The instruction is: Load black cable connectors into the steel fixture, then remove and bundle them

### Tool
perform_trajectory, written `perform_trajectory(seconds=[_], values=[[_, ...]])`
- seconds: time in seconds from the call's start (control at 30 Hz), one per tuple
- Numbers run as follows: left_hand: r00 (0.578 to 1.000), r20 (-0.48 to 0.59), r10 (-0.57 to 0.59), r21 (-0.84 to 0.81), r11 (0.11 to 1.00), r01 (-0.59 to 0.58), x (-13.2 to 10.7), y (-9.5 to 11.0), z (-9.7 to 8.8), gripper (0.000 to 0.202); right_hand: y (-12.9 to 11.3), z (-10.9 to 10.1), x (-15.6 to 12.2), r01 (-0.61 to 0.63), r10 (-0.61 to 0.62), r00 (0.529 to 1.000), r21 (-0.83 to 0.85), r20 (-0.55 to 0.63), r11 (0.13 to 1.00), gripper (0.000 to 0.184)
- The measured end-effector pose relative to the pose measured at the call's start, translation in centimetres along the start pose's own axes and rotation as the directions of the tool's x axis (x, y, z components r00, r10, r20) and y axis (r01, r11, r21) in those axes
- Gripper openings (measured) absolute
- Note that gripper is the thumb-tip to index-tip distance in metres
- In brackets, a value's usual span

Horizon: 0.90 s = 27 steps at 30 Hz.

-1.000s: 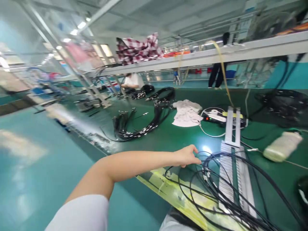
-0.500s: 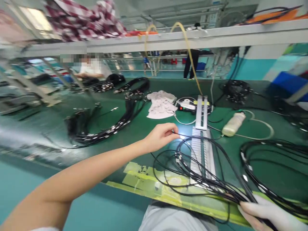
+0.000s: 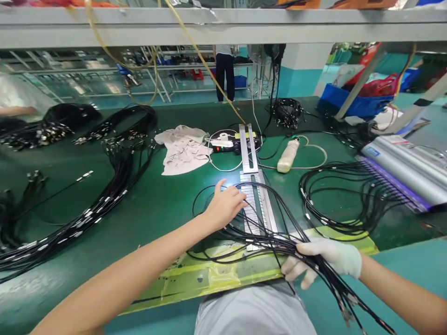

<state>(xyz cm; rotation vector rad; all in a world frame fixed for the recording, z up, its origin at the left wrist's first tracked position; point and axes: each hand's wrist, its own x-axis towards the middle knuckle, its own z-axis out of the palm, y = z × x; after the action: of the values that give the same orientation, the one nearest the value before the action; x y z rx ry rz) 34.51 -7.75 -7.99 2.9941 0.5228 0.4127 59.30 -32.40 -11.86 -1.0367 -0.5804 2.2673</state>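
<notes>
My right hand (image 3: pixel 319 258), in a white glove, grips a bundle of thin black cables (image 3: pixel 268 242) at the table's front edge. The cable ends (image 3: pixel 349 300) hang down past that hand, and the loops spread leftward over the table. My bare left hand (image 3: pixel 225 204) is at the loops, its thumb raised apart from the fingers, which reach over the cables. Beneath the loops lies a slotted metal measuring fixture (image 3: pixel 267 200), partly covered by cables. A bright patch of light shows on the table just beyond my left hand.
Another cable bundle (image 3: pixel 104 204) lies at left, a cable coil (image 3: pixel 324 218) at right beside a silver-and-purple device (image 3: pixel 401 172). A crumpled cloth (image 3: pixel 185 149), a power strip (image 3: pixel 223 148) and a plastic bottle (image 3: pixel 288 156) stand behind. A shelf beam (image 3: pixel 209 35) crosses above.
The view has swung right. My left hand has let go of the single cable end and moved toward the loops, its thumb now apart. My right hand keeps the bundle, its ends now visible.
</notes>
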Motion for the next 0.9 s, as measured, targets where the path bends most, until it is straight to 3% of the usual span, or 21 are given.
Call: perform_trajectory(seconds=[0.1, 0.27, 0.47, 0.6, 0.67, 0.77, 0.83, 0.9], values=[[0.997, -0.044, -0.068, 0.098, 0.993, 0.072, 2.1, -0.8, 1.1, 0.022, 0.1, 0.1, 0.3, 0.020, -0.021, 1.000, 0.060, 0.012, 0.998, 0.053], [0.972, -0.015, -0.236, 0.052, 0.970, 0.236, 3.4, -2.1, 2.7, 0.030, -0.1, -0.2, 0.5, 0.081, -0.082, 0.997, 0.063, 0.010, 0.995, 0.051], [0.967, 0.032, -0.251, 0.043, 0.967, 0.250, 2.5, -2.2, 3.1, 0.034, -1.2, 0.5, 0.0, 0.102, -0.099, 0.994, -0.056, 0.054, 0.993, 0.046], [0.970, 0.055, -0.238, 0.073, 0.970, 0.233, 2.2, -1.6, 2.9, 0.035, -1.2, 0.6, 0.1, 0.090, -0.091, 0.996, -0.108, -0.004, 0.990, 0.038], [0.976, 0.051, -0.210, 0.091, 0.974, 0.205, 2.2, -0.8, 2.5, 0.032, -1.1, 0.8, 0.2, 0.084, -0.088, 0.995, -0.096, -0.038, 0.992, 0.033], [0.992, -0.062, -0.107, 0.116, 0.987, 0.114, 2.0, 1.7, 1.1, 0.038, -1.2, 1.2, 0.3, 0.070, -0.074, 0.994, -0.062, -0.077, 0.996, 0.030], [0.984, -0.171, 0.054, 0.103, 0.994, -0.037, 1.6, 4.5, 0.0, 0.037, -1.3, 1.4, 0.4, 0.069, -0.071, 0.992, -0.024, -0.103, 0.997, 0.029], [0.928, -0.241, 0.282, 0.010, 0.957, -0.289, 1.0, 7.7, -0.9, 0.028, -1.3, 1.4, 0.5, 0.074, -0.070, 0.989, 0.021, -0.131, 0.997, 0.029]])
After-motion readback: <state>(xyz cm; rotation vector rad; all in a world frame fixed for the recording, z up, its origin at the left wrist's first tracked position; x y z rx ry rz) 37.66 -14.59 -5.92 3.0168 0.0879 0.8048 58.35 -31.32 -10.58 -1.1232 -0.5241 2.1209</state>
